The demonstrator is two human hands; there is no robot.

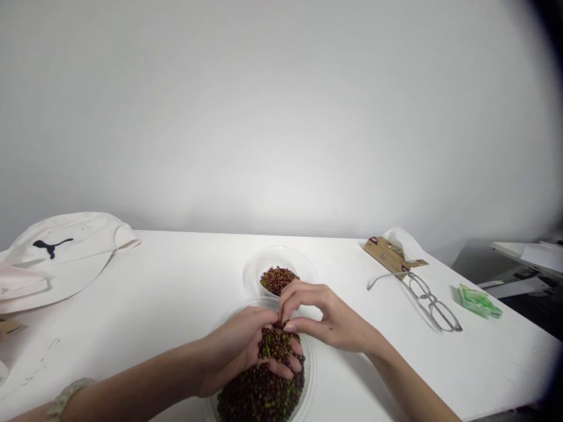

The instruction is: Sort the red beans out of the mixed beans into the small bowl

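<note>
My left hand (240, 343), palm up and cupped, holds a handful of mixed red and green beans (275, 344) with its fingers slightly spread. Under it stands a clear, round plastic bowl (311, 375) with a large heap of the same beans (259, 401). My right hand (328, 316) reaches over the left palm, thumb and fingertips pinched together on what looks like a single bean. Just behind, a second clear bowl (303, 261) contains a smaller pile of red and green beans (276, 278), partly covered by my right hand.
At the left lies a white cap (79, 240) with a dark logo. To the right are a brown tissue pack (387, 255), a pair of glasses (431, 302) and a green plastic packet (478, 302). A wall (281, 117) rises behind the white table (176, 275).
</note>
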